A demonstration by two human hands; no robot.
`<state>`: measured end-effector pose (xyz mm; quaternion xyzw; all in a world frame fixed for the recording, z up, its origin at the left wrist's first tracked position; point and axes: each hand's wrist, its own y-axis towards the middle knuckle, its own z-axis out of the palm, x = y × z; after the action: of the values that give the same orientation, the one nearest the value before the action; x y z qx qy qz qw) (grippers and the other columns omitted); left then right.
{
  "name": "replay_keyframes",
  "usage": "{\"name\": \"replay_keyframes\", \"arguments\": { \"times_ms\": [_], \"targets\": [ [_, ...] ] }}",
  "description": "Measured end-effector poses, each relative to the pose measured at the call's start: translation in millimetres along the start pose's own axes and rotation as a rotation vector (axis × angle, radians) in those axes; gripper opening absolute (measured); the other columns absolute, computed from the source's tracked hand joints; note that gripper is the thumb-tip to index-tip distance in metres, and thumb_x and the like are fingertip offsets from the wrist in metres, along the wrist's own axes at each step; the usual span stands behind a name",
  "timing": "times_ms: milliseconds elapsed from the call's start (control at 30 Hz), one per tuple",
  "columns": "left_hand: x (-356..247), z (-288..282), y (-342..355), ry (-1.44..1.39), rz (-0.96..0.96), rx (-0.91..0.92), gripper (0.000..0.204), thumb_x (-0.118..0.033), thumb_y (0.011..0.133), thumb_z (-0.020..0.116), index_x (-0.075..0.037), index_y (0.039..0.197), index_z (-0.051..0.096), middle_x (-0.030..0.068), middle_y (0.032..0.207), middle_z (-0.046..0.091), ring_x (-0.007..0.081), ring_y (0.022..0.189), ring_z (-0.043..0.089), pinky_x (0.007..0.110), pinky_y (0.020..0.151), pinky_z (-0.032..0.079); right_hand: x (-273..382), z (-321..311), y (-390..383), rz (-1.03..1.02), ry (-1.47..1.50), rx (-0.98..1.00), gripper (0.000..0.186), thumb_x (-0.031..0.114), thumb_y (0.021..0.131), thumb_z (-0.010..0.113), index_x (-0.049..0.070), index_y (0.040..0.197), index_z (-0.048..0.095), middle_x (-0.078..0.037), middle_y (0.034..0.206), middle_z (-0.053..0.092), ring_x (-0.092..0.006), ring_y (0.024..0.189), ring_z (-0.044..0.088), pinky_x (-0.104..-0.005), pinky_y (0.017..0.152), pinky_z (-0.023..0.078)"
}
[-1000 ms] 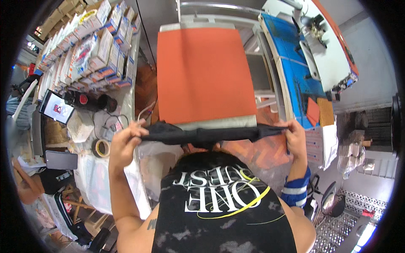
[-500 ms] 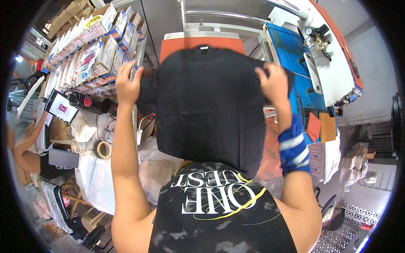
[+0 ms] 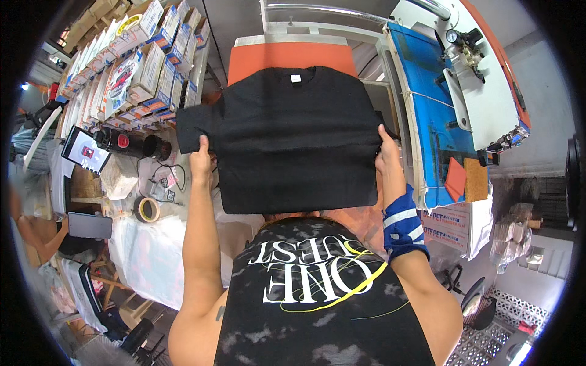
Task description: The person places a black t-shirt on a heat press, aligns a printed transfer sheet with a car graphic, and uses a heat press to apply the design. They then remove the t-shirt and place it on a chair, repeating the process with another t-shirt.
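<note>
A black T-shirt [image 3: 296, 131] lies spread over the orange pad [image 3: 290, 55], its collar with a small white label toward the far edge and its near edge hanging past the pad toward me. My left hand [image 3: 201, 158] grips the shirt's left side below the short sleeve, thumb on top and fingers mostly hidden under the cloth. My right hand [image 3: 386, 149] holds the shirt's right side, thumb up along the edge, fingers largely hidden beneath it.
At left stand stacked boxes [image 3: 155, 79], a tablet [image 3: 85, 150], tape [image 3: 146, 209] and cables on a table; a co-worker's arm [image 3: 39, 241] is beyond. At right are a blue board [image 3: 427, 110], a white machine with gauge [image 3: 421, 18] and a chair [image 3: 473, 299].
The shirt went from a bunched strip between my hands to lying opened over the orange pad. My hands, raised and apart half a second ago, have come down and now grip its sides.
</note>
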<state>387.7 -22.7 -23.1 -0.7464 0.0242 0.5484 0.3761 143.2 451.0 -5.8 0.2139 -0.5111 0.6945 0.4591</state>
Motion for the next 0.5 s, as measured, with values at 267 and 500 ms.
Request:
{"name": "replay_keyframes", "arguments": {
  "times_ms": [267,500],
  "targets": [
    [13.8,-15.8,-50.8,0.465,0.365,-0.194,0.04,-0.027,0.104,0.069,0.001,0.076,0.06,0.0028,0.075,0.061,0.0124,0.065,0.052,0.035,0.058,0.043,-25.8,-67.7,-25.3,-0.318,-0.434,-0.206,0.032,0.025,0.101,0.073,0.003,0.081,0.061,0.0,0.08,0.055,-0.0136,0.079,0.048,-0.0345,0.073,0.041],
    [76.4,-58.6,-66.5,0.268,0.258,-0.009,0.044,-0.034,0.105,0.067,0.003,0.082,0.063,0.0009,0.074,0.057,0.0103,0.065,0.047,0.034,0.059,0.042,-46.0,-91.3,-77.3,-0.271,-0.555,-0.215,0.043,0.024,0.104,0.067,0.005,0.07,0.048,0.004,0.073,0.041,-0.009,0.071,0.036,-0.0316,0.064,0.034]
  ]
}}
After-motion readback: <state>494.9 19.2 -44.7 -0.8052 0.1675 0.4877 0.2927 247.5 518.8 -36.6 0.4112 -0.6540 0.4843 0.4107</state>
